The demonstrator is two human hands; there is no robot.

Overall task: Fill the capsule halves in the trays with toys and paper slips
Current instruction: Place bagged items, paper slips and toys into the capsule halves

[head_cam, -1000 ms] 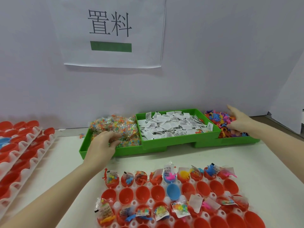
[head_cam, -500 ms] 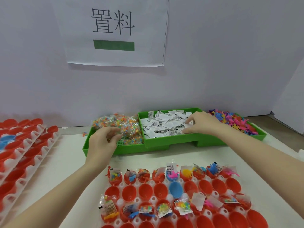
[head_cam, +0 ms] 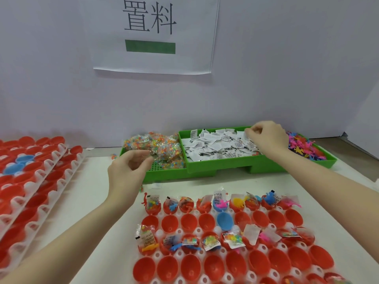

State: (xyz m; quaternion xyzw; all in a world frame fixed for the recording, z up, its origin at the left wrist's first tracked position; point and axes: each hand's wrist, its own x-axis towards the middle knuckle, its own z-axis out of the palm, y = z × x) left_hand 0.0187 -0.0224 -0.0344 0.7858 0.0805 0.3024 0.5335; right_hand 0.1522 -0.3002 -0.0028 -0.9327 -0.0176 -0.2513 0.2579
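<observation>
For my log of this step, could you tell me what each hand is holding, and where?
The right hand pinches a paper slip by its edge over the slip tray. The left hand is curled by the bead packets; whether it holds one cannot be told.

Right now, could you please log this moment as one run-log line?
left hand: pinching clear bead packet | right hand: picking paper slips in green tray | second capsule row: empty

Right hand (head_cam: pixel 266 138) pinching over white paper slips (head_cam: pixel 217 147) in raised green plastic bin (head_cam: pixel 205 168); left hand (head_cam: pixel 127 171) curled beside its beaded packets (head_cam: pixel 158 147).
</observation>
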